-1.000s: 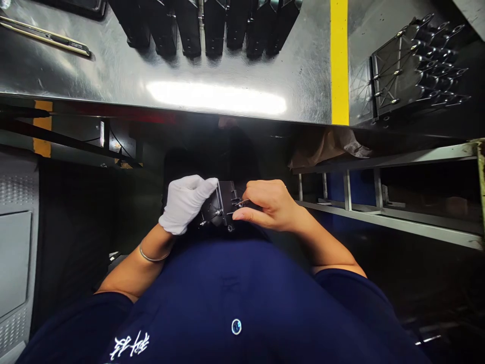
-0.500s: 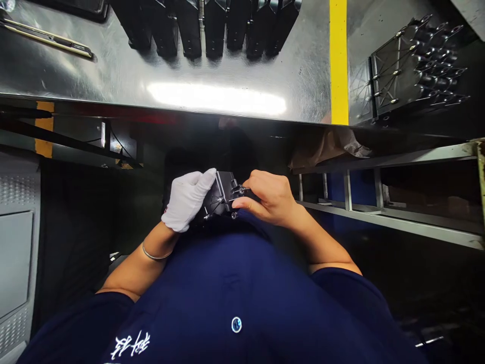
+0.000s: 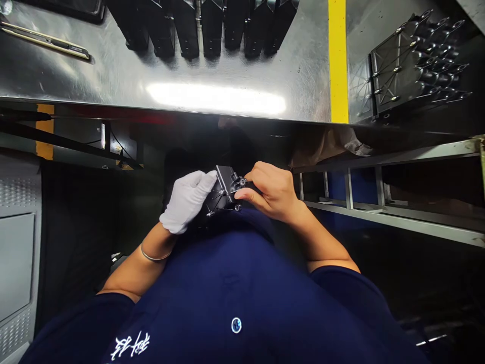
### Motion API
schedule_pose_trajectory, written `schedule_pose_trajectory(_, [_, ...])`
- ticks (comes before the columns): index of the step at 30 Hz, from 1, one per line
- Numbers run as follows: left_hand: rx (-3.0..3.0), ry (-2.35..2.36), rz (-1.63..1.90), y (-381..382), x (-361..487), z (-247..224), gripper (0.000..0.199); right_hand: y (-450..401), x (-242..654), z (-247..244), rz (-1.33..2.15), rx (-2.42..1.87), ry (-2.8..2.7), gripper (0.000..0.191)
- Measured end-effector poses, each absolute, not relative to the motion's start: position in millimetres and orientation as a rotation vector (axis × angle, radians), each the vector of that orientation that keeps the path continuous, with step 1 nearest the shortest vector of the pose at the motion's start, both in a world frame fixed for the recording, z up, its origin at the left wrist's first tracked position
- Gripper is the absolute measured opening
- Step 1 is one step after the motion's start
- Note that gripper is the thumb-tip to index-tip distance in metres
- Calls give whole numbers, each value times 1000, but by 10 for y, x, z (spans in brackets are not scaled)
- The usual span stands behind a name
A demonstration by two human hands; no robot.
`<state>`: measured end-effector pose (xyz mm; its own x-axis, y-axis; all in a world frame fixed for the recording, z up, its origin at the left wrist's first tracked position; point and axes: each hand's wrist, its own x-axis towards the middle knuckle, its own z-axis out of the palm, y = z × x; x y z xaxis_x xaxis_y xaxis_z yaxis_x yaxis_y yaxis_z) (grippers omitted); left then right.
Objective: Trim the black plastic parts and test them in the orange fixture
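My left hand (image 3: 188, 202), in a white glove, is closed around the left side of a black moulded plastic housing (image 3: 226, 178) in front of my body. The housing has thin ribs and small round bosses. At its right end my bare right hand (image 3: 273, 191) pinches the protruding lugs between thumb and curled fingers. The palm side of this hand is hidden, so I cannot tell whether a smaller piece is between the fingers.
On the metal bench (image 3: 212, 76) stand several tall black parts (image 3: 211, 30) in a row. A utility knife (image 3: 45, 40) lies at the left. Beyond the yellow stripe (image 3: 338, 65) are similar ribbed black housings (image 3: 401, 71). A metal frame (image 3: 397, 217) is on my right, a grey panel (image 3: 17, 253) on my left.
The housing has tilted a little and shifted slightly up and right. My right hand has moved with it, a bit upward. Both hands keep their hold.
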<state>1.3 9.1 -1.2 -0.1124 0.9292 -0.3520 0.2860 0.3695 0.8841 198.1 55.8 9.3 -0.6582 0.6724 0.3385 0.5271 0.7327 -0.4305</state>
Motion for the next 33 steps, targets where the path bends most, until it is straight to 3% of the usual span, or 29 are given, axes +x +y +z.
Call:
schedule_pose_trajectory(5, [1088, 1672, 812, 75, 22, -31, 46, 552, 1979, 85, 505, -976, -2495, 57])
schedule_pose_trajectory(13, [920, 1603, 760, 99, 36, -76, 49, 641, 2077, 216, 1432, -736, -2455, 48])
schedule_pose_trajectory(15, [868, 1549, 744, 124, 24, -93, 50, 625, 2060, 190, 1300, -858, -2335, 42])
schedule_pose_trajectory(21, [803, 1427, 693, 138, 8, -175, 51, 554, 1978, -35, 474, -1058, -2242, 30])
schedule_pose_trajectory(33, [862, 1463, 750, 151, 20, -170, 50, 491, 1947, -159, 230, -1119, -2283, 29])
